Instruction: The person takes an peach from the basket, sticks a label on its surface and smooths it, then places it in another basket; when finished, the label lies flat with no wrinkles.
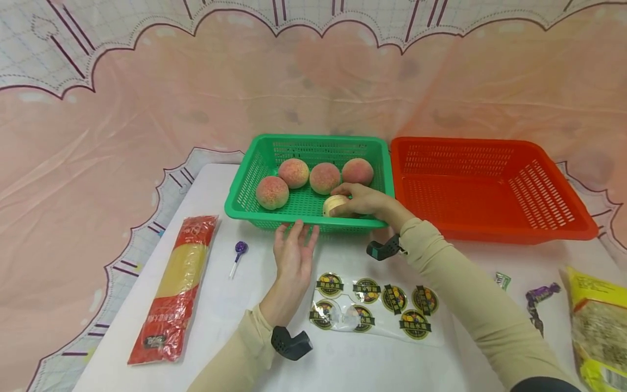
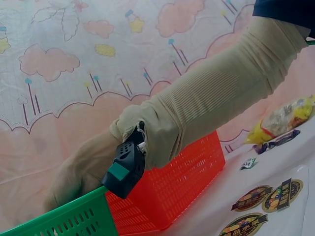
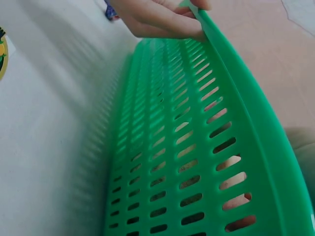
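Inside the green basket, my right hand grips a pale yellow round fruit near the front right; the palm and fingers hide part of it. Several pinkish peaches lie behind and to the left of that fruit. My left hand is at the middle of the basket's front rim. In the right wrist view, its fingers lie along the outer wall under the rim, with a fingertip over the top. The left wrist view shows the right hand reaching down behind the green rim.
A red basket adjoins the green one on the right. Before them lies a sheet of round fruit stickers. At left are a red-and-yellow packet and a purple lollipop; at right, wrapped sweets and a yellow bag.
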Demonstrator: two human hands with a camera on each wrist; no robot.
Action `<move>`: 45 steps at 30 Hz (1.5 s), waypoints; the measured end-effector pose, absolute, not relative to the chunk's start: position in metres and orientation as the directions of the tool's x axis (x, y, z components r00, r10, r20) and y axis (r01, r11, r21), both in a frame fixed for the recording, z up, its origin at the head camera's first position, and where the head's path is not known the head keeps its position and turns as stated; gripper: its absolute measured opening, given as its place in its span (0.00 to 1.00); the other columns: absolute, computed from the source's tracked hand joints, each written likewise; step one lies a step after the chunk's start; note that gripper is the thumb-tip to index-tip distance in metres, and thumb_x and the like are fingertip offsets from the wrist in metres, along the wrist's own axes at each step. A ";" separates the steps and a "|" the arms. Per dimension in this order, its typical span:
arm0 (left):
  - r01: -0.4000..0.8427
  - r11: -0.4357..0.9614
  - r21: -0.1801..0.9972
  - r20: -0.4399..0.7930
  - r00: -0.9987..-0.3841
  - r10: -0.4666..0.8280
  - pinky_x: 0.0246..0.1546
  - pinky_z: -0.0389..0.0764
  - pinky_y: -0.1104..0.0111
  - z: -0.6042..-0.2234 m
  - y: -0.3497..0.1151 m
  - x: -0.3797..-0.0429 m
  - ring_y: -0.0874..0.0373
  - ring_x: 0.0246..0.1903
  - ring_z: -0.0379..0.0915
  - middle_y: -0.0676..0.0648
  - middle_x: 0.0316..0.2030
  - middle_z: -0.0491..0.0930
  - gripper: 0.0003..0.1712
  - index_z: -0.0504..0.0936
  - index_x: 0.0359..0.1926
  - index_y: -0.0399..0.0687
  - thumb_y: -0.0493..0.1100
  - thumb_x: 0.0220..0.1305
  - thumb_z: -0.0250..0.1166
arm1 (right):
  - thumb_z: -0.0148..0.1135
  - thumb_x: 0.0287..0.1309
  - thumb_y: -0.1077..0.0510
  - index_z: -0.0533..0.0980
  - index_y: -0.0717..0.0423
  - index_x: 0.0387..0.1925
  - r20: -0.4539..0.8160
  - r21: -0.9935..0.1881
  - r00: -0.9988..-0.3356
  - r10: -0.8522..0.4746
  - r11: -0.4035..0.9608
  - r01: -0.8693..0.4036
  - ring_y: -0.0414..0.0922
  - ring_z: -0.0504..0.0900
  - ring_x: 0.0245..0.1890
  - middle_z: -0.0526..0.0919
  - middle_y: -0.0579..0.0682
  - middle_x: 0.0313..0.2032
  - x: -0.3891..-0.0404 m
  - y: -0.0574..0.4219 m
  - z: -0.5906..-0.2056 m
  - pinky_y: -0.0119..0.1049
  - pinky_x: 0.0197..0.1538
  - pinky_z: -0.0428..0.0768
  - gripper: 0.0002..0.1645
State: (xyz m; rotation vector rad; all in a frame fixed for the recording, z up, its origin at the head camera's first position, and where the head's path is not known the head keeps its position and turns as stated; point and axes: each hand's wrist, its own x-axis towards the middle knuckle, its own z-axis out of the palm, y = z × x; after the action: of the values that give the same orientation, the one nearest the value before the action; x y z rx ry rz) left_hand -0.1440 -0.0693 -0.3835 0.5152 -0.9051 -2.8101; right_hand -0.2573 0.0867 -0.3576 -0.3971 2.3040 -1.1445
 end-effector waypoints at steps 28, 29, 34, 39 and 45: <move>0.038 -0.791 0.610 -0.265 -0.931 -0.249 0.51 0.74 0.64 -0.391 -0.068 -0.142 0.54 0.46 0.68 0.47 0.41 0.68 0.11 0.64 0.39 0.47 0.35 0.59 0.57 | 0.64 0.45 0.43 0.66 0.38 0.55 -0.166 -0.928 -0.902 -0.399 0.372 0.007 0.42 0.69 0.51 0.71 0.40 0.51 -0.220 0.110 -0.323 0.41 0.55 0.67 0.33; 0.041 -0.790 0.612 -0.263 -0.931 -0.252 0.51 0.74 0.64 -0.392 -0.068 -0.142 0.54 0.46 0.69 0.47 0.42 0.67 0.11 0.64 0.39 0.47 0.35 0.59 0.57 | 0.64 0.46 0.43 0.66 0.37 0.55 -0.168 -0.929 -0.904 -0.393 0.370 0.011 0.42 0.68 0.52 0.71 0.40 0.51 -0.214 0.112 -0.318 0.41 0.56 0.66 0.32; 0.056 -0.782 0.621 -0.244 -0.934 -0.260 0.51 0.74 0.64 -0.393 -0.068 -0.143 0.55 0.45 0.71 0.47 0.42 0.67 0.11 0.64 0.39 0.47 0.34 0.59 0.56 | 0.62 0.49 0.45 0.64 0.37 0.57 -0.140 -0.942 -0.914 -0.380 0.336 0.005 0.40 0.68 0.54 0.70 0.40 0.53 -0.186 0.125 -0.296 0.41 0.59 0.65 0.32; 0.071 -0.772 0.631 -0.223 -0.937 -0.268 0.51 0.74 0.64 -0.390 -0.069 -0.144 0.55 0.45 0.70 0.47 0.42 0.68 0.11 0.63 0.39 0.48 0.33 0.59 0.55 | 0.62 0.50 0.48 0.64 0.40 0.57 -0.053 -0.953 -0.911 -0.410 0.293 -0.076 0.41 0.68 0.53 0.71 0.42 0.52 -0.168 0.142 -0.298 0.40 0.56 0.66 0.32; 0.089 -0.775 0.626 -0.208 -0.938 -0.276 0.51 0.74 0.64 -0.389 -0.071 -0.148 0.55 0.44 0.70 0.47 0.41 0.67 0.11 0.63 0.38 0.49 0.33 0.59 0.56 | 0.62 0.50 0.52 0.65 0.38 0.56 0.000 -0.946 -0.891 -0.455 0.290 -0.148 0.44 0.71 0.50 0.72 0.42 0.52 -0.155 0.161 -0.314 0.40 0.50 0.71 0.30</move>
State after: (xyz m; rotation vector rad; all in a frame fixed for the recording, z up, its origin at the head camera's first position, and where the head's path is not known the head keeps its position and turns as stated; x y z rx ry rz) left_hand -0.1476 -0.0707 -0.3892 0.4302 -0.9497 -2.7543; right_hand -0.1546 0.1613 -0.3144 -0.5508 2.2920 -1.6354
